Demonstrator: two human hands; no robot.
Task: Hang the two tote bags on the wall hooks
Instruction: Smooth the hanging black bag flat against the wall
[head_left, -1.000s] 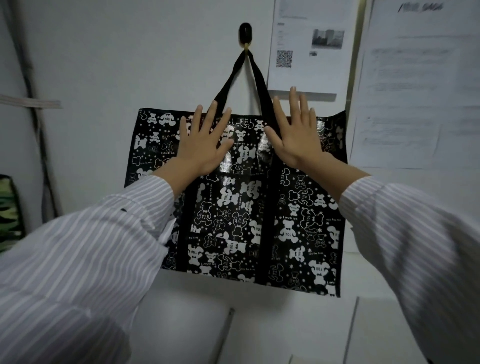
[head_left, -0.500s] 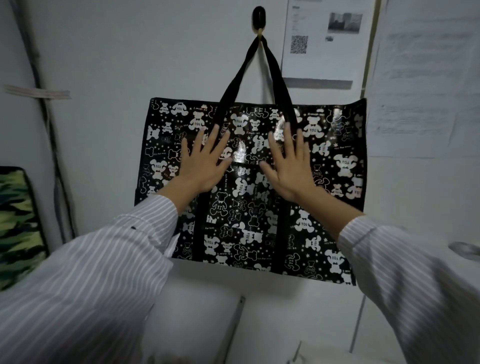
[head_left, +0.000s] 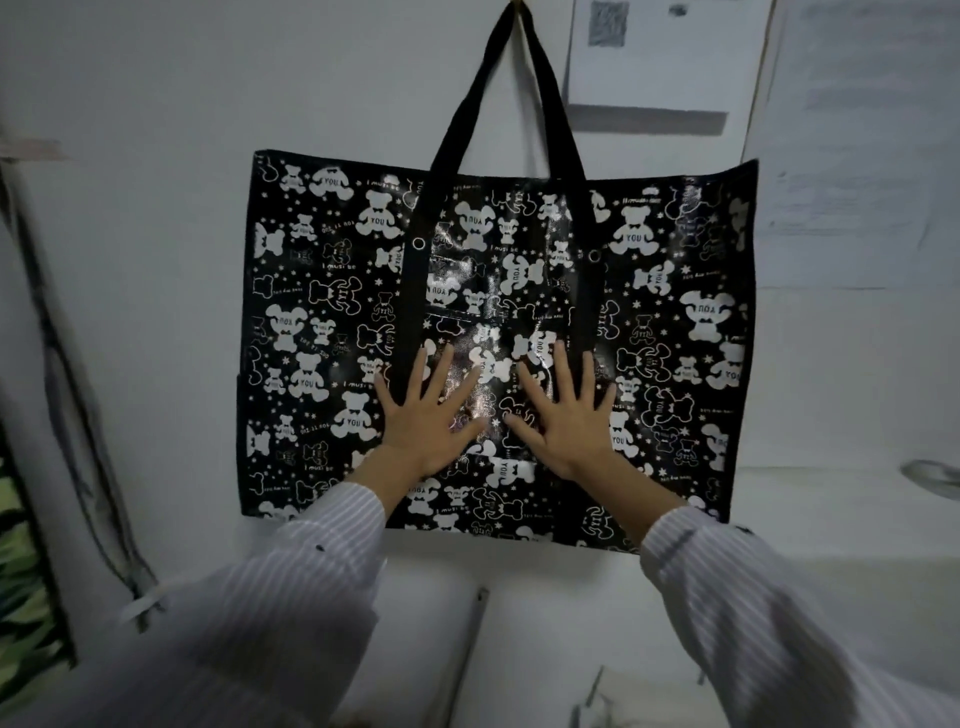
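A black tote bag (head_left: 322, 291) printed with white bears hangs flat against the white wall by its black handles (head_left: 470, 114), which run up to the frame's top edge; the hook itself is cut off from view. My left hand (head_left: 428, 415) lies flat on the lower middle of the bag, fingers spread. My right hand (head_left: 563, 415) lies flat beside it, also spread, holding nothing. A camouflage-patterned item (head_left: 23, 571) shows at the far left edge; I cannot tell whether it is the second bag.
Printed papers (head_left: 660, 57) are stuck on the wall right of the handles, more sheets (head_left: 857, 156) further right. Dark cables (head_left: 62, 374) run down the wall at left. White surfaces (head_left: 519, 649) lie below the bag.
Both hands have slid down the bag's front from near its top edge to its lower middle. The view has dropped, so the hook has left the frame at the top.
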